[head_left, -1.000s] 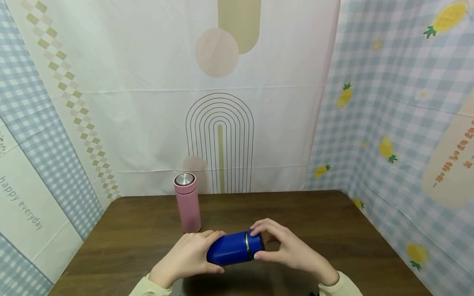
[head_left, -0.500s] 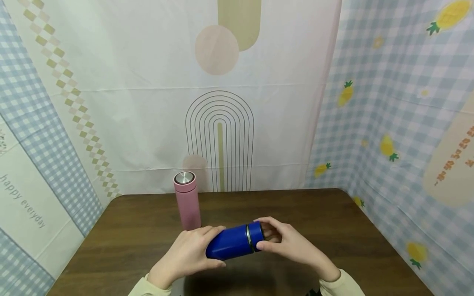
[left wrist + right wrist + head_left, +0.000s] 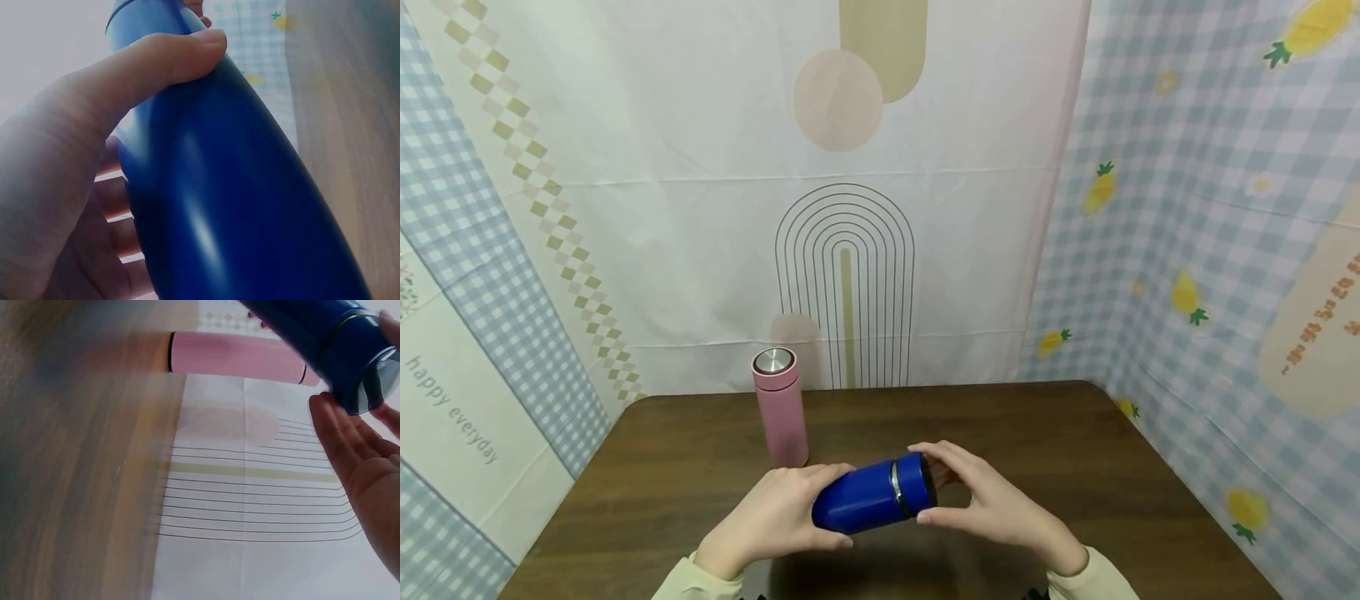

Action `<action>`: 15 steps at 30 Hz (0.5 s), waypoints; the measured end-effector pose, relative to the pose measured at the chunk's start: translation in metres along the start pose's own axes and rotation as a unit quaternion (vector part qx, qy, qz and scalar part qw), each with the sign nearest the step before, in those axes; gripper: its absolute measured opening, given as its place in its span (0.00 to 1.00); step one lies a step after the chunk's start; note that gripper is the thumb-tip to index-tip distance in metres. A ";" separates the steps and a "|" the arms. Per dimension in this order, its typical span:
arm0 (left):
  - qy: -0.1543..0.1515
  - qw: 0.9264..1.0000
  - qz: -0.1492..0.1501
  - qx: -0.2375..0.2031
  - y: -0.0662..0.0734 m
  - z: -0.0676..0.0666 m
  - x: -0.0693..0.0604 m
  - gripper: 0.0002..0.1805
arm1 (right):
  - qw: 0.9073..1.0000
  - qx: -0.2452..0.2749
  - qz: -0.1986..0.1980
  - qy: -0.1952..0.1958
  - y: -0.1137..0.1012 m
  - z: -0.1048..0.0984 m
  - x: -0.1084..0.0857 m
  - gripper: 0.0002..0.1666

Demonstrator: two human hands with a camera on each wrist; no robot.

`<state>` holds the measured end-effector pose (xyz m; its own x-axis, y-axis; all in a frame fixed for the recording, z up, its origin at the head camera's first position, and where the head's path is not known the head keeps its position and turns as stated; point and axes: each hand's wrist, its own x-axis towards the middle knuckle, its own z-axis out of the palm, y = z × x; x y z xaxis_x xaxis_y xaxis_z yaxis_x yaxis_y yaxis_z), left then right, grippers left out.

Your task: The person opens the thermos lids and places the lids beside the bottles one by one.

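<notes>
A person's left hand gripped a glossy blue cylindrical bottle, tilted above a brown wooden table, the left-wrist view alone separating four fingers from the thumb. The right hand lay spread about the blue cap, its shiny end face seen only from the right wrist; whether it held on could not be told. Behind, a pink cylindrical bottle stood upright, its silver top visible only from the head.
</notes>
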<state>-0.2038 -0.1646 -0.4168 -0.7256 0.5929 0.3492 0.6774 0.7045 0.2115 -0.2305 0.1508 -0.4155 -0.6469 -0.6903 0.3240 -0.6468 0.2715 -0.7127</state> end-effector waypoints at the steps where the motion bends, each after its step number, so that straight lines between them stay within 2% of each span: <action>1: -0.007 1.000 -0.004 -0.007 -0.001 0.000 -0.001 0.40 | 1.000 -0.008 -0.018 -0.003 0.000 0.000 0.000 0.40; 3: -0.014 1.000 -0.008 -0.012 -0.002 0.001 -0.002 0.40 | 0.999 -0.015 -0.043 -0.009 0.000 0.001 0.000 0.42; 5: -0.015 1.000 -0.009 -0.013 -0.002 0.002 -0.002 0.40 | 0.998 -0.013 -0.051 -0.014 -0.001 0.000 0.001 0.42; 10: -0.010 1.000 -0.009 -0.008 -0.001 0.003 -0.002 0.40 | 1.000 0.000 -0.008 -0.020 -0.003 0.000 0.001 0.45; 15: 0.001 1.000 -0.001 0.010 0.000 0.003 -0.001 0.40 | 0.999 -0.028 0.036 0.005 -0.004 0.002 0.003 0.40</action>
<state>-0.2031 -0.1639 -0.4202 -0.7262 0.5916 0.3503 0.6741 0.7127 0.1938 -0.2289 0.1463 -0.4129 -0.6959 -0.6614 0.2798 -0.6201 0.3568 -0.6987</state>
